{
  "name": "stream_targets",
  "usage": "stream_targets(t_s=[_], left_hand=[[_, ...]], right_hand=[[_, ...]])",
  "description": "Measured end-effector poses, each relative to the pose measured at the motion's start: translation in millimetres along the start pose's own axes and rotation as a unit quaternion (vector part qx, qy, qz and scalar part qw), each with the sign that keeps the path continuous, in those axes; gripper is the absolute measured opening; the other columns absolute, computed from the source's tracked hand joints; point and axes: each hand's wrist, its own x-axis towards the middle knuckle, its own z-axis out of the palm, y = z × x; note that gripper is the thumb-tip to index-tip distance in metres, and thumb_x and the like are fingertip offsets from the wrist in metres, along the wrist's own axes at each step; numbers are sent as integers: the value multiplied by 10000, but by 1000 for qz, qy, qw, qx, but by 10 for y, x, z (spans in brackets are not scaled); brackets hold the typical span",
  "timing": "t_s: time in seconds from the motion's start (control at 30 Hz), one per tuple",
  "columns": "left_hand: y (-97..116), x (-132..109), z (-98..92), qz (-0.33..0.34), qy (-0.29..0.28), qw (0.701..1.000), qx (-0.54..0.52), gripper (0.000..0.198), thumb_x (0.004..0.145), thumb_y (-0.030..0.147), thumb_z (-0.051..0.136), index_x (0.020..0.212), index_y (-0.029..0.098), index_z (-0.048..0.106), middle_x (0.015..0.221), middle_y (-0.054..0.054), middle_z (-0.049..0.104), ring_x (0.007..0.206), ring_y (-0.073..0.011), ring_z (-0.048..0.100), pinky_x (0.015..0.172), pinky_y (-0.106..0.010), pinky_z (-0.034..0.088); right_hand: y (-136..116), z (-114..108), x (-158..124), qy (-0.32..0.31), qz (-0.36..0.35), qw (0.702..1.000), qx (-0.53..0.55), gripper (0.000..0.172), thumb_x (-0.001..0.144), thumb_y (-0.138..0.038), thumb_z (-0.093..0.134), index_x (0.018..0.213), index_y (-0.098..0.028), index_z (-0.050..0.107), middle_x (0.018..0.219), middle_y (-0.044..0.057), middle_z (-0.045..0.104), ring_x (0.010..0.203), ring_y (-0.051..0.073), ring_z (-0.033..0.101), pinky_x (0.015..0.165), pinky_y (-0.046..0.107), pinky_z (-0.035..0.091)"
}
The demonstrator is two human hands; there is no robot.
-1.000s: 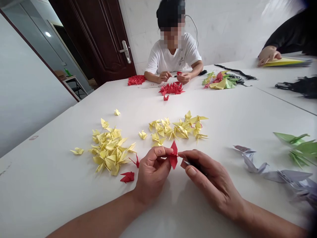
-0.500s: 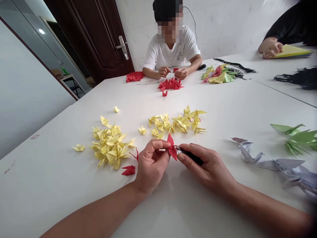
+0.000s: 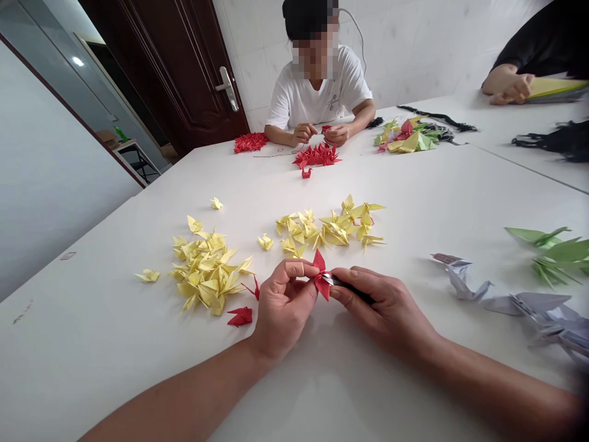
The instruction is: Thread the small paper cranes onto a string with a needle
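A red folded paper crane is pinched in the fingers of my left hand, at the middle of the view. My right hand is closed on a black-handled tool, whose silvery metal tip touches the middle of the crane. The rest of the handle is partly hidden by my fingers. Left of my left hand, another red crane lies on the white table, near a pile of yellow cranes. More yellow cranes lie beyond my hands.
White cranes and green cranes lie at the right. Across the table a person in a white shirt handles red paper behind red cranes. Another person's hand rests by yellow paper.
The tool's metal tip has moved onto the middle of the red crane and shows more clearly. The co-worker's hand at the upper right has shifted slightly right with the yellow paper.
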Motion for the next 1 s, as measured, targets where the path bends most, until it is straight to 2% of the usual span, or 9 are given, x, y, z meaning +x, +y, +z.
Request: stream_targets(t_s=[0.37,0.57,0.7,0.77,0.87,0.93,1.0], left_hand=[[3,-8,-8,-25,4,1000,5,68,729,130,594,775,179,597,776,-1,587,637,-83,522,575,-189,431],[-17,1,-22,-40,10,999,-5,83,738,120,588,773,193,608,737,23,595,641,-76,520,606,-176,426],[16,21,-16,-63,21,998,-21,55,741,157,617,790,181,615,727,13,611,670,-92,543,648,-196,445],[46,28,-6,-72,1,997,-15,65,743,178,633,806,167,622,761,-10,633,708,-109,561,685,-221,457],[72,26,4,-75,-49,996,2,112,749,214,649,840,155,624,801,-38,647,744,-130,572,710,-251,462],[68,18,1,-71,-77,994,3,134,756,235,648,858,154,617,804,-41,640,756,-138,572,718,-263,458],[50,11,-8,-73,-96,993,-1,138,766,255,641,853,154,607,781,-34,625,757,-138,566,716,-264,452]], right_hand=[[-15,13,8,1,-1,1000,10,232,897,-322,464,805,-197,636,687,31,608,577,131,542,531,228,423],[-22,1,29,-12,-5,1000,17,235,902,-298,449,787,-190,623,652,20,579,576,128,531,538,227,423],[-57,5,21,18,-12,999,31,168,868,-298,499,869,-182,620,653,14,583,548,120,512,507,224,420],[-72,15,9,43,-15,997,54,157,833,-286,552,943,-187,601,663,4,587,527,109,507,477,213,414],[-74,31,-2,73,-28,992,99,247,802,-250,583,1040,-194,551,686,-6,579,519,98,511,455,197,413],[-60,38,1,81,-42,991,99,256,792,-233,593,1041,-189,551,698,-3,575,532,99,518,465,199,421],[-38,42,10,83,-60,992,76,187,794,-216,587,977,-185,594,686,0,571,544,103,520,487,207,428]])
